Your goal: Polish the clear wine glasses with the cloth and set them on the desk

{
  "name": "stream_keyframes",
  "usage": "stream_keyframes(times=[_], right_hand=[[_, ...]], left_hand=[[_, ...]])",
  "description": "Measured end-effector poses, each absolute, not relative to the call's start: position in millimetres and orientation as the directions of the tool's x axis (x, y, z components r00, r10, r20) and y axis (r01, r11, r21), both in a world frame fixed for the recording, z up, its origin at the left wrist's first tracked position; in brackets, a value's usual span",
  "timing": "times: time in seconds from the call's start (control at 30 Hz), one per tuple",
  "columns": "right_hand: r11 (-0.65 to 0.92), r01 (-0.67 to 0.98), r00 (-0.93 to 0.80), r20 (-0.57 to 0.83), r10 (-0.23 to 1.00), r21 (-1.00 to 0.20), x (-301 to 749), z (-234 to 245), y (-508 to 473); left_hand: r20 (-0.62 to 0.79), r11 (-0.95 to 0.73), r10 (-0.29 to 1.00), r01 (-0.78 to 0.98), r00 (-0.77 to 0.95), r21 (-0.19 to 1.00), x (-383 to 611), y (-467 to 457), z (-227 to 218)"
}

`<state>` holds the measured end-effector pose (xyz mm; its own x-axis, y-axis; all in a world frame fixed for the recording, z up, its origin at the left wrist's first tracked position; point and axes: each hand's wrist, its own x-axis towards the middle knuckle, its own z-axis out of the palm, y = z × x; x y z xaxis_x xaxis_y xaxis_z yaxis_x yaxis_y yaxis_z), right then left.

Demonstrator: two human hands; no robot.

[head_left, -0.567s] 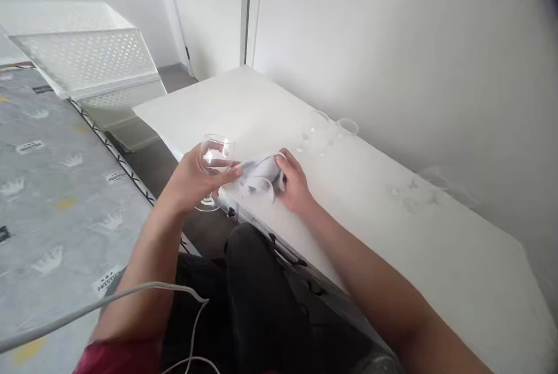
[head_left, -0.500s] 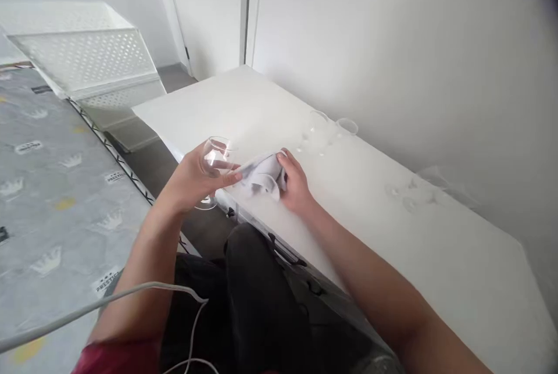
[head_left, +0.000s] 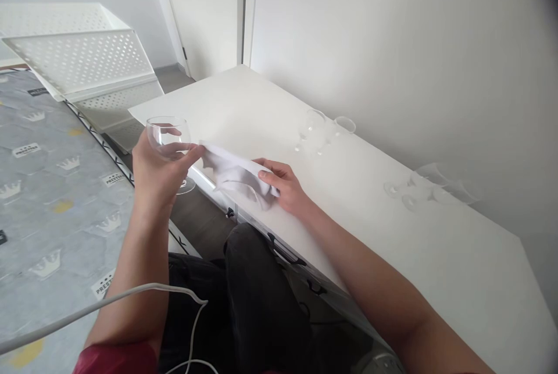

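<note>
1. Gripping a clear glass (head_left: 170, 136) by the bowl: left hand (head_left: 157, 169), left of centre in the frame. The rim points up; the foot shows below the hand.
2. Left thumb and forefinger also meet at one corner of the white cloth (head_left: 235, 171).
3. Right hand (head_left: 288, 189), centre of frame: fingers and thumb closed on the opposite end of the cloth. The cloth spans both hands – folded, with its lower part hanging loose.
4. White table (head_left: 349, 211): extends from upper centre to lower right, behind the hands.
5. Additional glassware (head_left: 314, 129) stands near the far edge, right of centre; further clear glasses (head_left: 436, 181) occupy the right of the frame – their outlines are faint.
6. Upper left: white perforated basket (head_left: 87, 57). Left side: grey patterned mattress (head_left: 65, 188). Lower left: white cable (head_left: 150, 287).
</note>
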<state>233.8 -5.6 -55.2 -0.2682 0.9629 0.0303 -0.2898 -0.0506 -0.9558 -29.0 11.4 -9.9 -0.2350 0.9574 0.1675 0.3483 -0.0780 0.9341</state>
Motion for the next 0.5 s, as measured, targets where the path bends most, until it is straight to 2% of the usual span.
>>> stream_keyframes(times=[0.1,0.17,0.27,0.37,0.5], right_hand=[[-0.05,-0.429,-0.053,-0.031,0.998,-0.902,235.2,-56.9,0.7],[-0.007,-0.494,0.145,-0.091,0.985,-0.87,236.6,-57.5,4.1],[0.149,-0.38,0.333,0.015,0.943,-0.913,237.6,-58.6,4.6],[0.25,-0.157,0.321,0.19,0.928,-0.956,236.4,-59.8,1.2],[0.277,-0.07,0.235,0.254,0.938,-0.958,235.3,-60.0,-2.6]], left_hand=[[0.086,-0.001,0.959,0.299,-0.271,0.954,-28.0,8.8,-6.7],[0.076,-0.019,0.983,0.312,-0.17,0.95,-20.4,1.9,-4.7],[0.037,-0.043,0.999,0.3,0.025,0.953,-1.8,-11.3,-3.5],[0.033,-0.083,0.989,0.353,0.144,0.932,17.4,-19.4,-7.3],[0.07,-0.121,0.991,0.566,0.112,0.815,30.3,-19.4,-22.4]])
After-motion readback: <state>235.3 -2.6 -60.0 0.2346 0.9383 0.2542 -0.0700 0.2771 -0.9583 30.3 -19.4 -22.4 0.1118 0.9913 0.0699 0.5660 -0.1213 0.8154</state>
